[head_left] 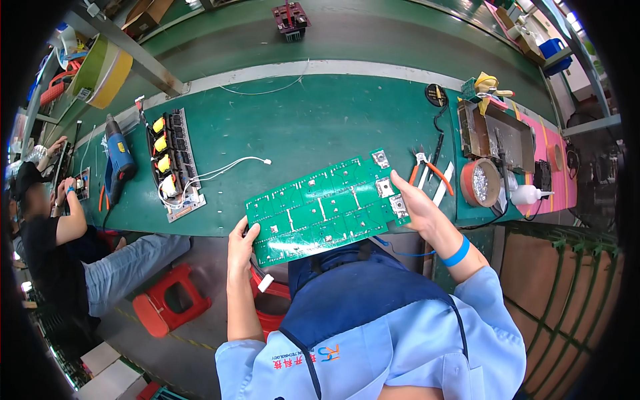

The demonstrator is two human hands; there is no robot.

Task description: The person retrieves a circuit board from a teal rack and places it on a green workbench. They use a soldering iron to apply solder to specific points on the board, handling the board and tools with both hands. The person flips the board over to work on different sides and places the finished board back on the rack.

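A long green circuit board (313, 212) is held up between both my hands, tilted, over the near edge of the green bench. My left hand (241, 241) grips its left end, the thumb on the upper face. At the other end, my right hand (415, 203) holds the board beside several square metallic parts. A white connector on dark wires (265, 283) hangs below my left hand. A blue wrist strap (457, 252) circles my right wrist. Orange-handled pliers (430, 172) lie on the bench just beyond my right hand.
To the left lie a board with yellow-wrapped coils (162, 143) and a blue heat gun (119, 150). A solder reel (480, 183) and metal tray (510, 137) stand at right. A co-worker (53, 227) sits far left, near a red stool (172, 300). Another board (291, 20) lies at the back.
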